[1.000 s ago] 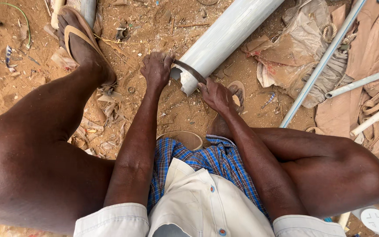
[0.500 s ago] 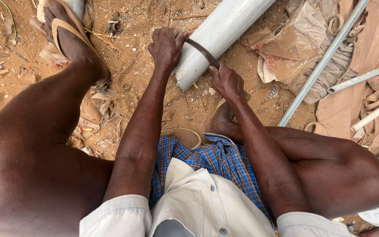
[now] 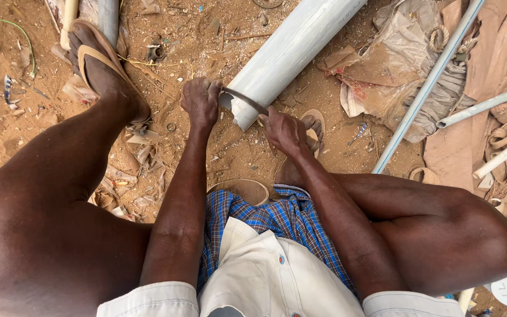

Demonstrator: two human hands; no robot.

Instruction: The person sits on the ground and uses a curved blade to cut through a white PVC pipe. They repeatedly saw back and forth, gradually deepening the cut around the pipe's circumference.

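The left hand and the right hand are both closed tight on the two ends of a thin dark blade. The blade lies across the near end of a large grey pipe, which rests on the sandy ground. Right of this pipe lie thinner pipes and crumpled sacks.

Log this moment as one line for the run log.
left hand: grips one end of thin curved blade | right hand: grips other end | blade: across end of large grey pipe | pipe: lying on sandy ground
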